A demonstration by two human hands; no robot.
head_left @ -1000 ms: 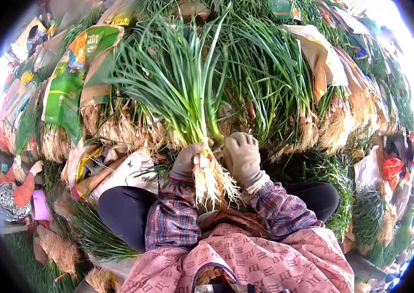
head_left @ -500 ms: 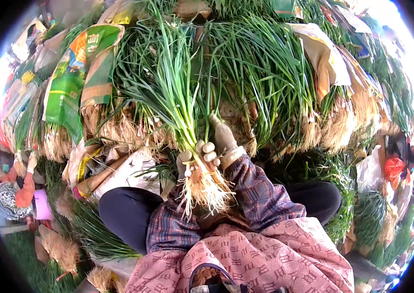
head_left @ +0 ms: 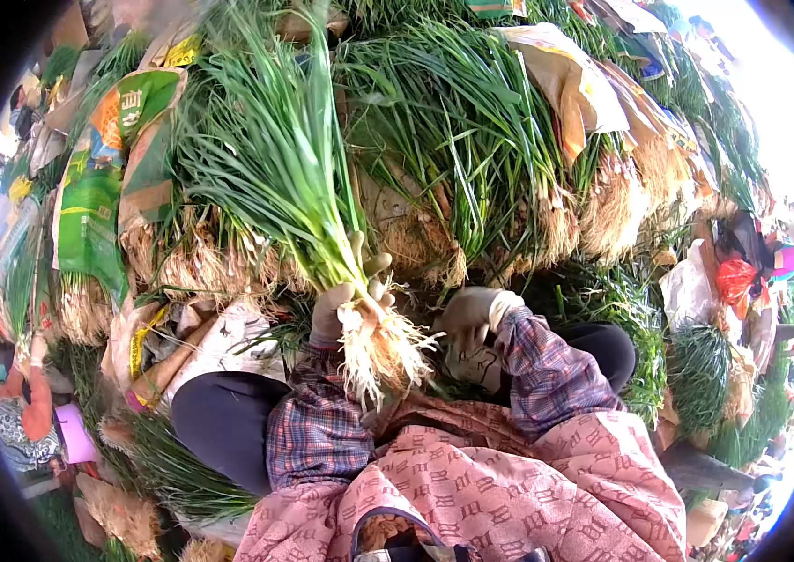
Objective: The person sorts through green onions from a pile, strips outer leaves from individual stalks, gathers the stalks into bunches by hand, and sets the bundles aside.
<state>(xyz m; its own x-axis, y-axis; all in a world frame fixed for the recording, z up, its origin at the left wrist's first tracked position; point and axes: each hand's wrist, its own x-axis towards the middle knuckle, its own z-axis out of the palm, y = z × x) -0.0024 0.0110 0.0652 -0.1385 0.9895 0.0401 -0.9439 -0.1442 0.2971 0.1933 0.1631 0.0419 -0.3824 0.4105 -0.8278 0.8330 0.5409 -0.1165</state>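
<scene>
My left hand (head_left: pixel 329 314), in a pale glove, is wrapped round the lower stems of a bunch of green onions (head_left: pixel 308 178). Their leaves fan up and away from me, and the straw-coloured roots (head_left: pixel 380 351) hang toward my lap. To the right of the roots is my gloved right hand (head_left: pixel 468 311), apart from the bunch. Its fingers point downward, loosely bent and slightly apart, with nothing visible in them. Beneath it lies a pale sheet or bag (head_left: pixel 472 363), partly hidden.
A long heap of green onions (head_left: pixel 453 112) lies ahead, roots toward me. Printed green bags (head_left: pixel 97 220) and a pale sack (head_left: pixel 570 75) drape over it. More greens (head_left: pixel 617 328) lie beside my right knee. Another person's arm (head_left: pixel 38 403) shows at far left.
My right hand has come away from the stems and moved right and down. The left hand keeps hold of the bunch, now slightly farther left in view.
</scene>
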